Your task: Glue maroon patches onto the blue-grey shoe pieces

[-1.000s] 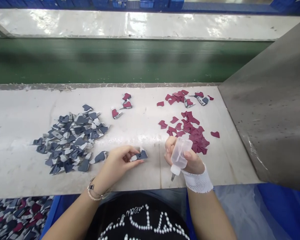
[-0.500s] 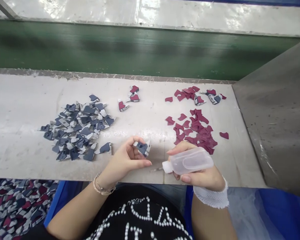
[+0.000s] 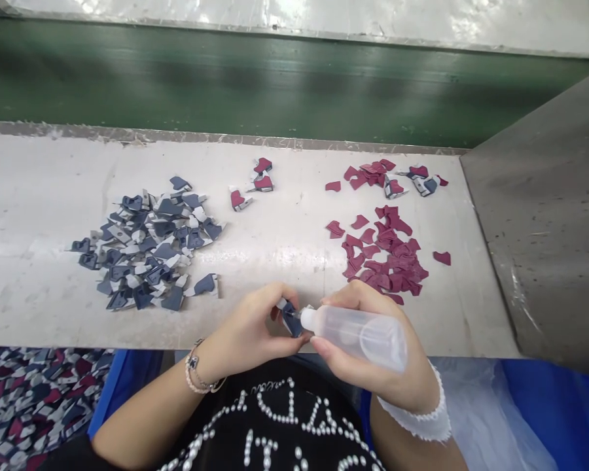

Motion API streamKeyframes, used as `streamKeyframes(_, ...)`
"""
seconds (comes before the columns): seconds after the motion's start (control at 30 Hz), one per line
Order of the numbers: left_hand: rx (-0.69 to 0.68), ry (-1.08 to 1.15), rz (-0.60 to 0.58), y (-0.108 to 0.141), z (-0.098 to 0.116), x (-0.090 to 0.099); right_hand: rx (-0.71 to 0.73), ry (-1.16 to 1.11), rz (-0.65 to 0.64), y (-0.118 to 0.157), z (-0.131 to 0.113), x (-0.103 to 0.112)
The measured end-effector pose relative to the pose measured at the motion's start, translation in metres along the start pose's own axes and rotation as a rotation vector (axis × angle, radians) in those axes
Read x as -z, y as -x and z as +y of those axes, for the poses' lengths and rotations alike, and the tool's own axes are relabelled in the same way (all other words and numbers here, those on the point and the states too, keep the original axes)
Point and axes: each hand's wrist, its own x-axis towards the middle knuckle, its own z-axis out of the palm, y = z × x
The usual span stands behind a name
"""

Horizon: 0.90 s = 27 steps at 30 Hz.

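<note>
Between the thumb and fingers of my left hand [image 3: 265, 327] is a small dark blue and grey plastic part [image 3: 291, 318]. My right hand [image 3: 373, 333] grips a translucent squeeze bottle [image 3: 356, 333] with a white cap, lying nearly level. Its thin nozzle points left and meets the face of the plastic part; the exact tip is hard to see. To the left lies a pile of similar blue and grey parts [image 3: 152, 252]. Loose maroon pieces [image 3: 392, 258] are heaped beyond my right hand.
Several parts with maroon faces [image 3: 262, 183] lie at the table's back middle, others [image 3: 395, 188] at back right. A metal panel [image 3: 544, 216] bounds the right side. A green wall strip [image 3: 226, 85] runs behind. Below left, a blue bin [image 3: 108, 389] holds many mixed parts.
The bottle has moved left, bringing its nozzle to the part. My left hand has come slightly lower and turned the part. The view has shifted a little.
</note>
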Motion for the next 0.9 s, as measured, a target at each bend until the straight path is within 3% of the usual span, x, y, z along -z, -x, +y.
streamKeyframes(0.57,-0.051,-0.088,0.005,0.003,0.000,0.004,0.134,0.156,0.051,0.001,-0.011,-0.004)
streamKeyframes(0.73,-0.062,-0.065,-0.008,0.002,-0.001,0.004,0.187,0.189,-0.009,0.001,-0.012,-0.005)
streamKeyframes(0.9,-0.064,-0.095,0.008,0.002,-0.002,0.004,0.183,0.211,0.040,0.001,-0.014,-0.006)
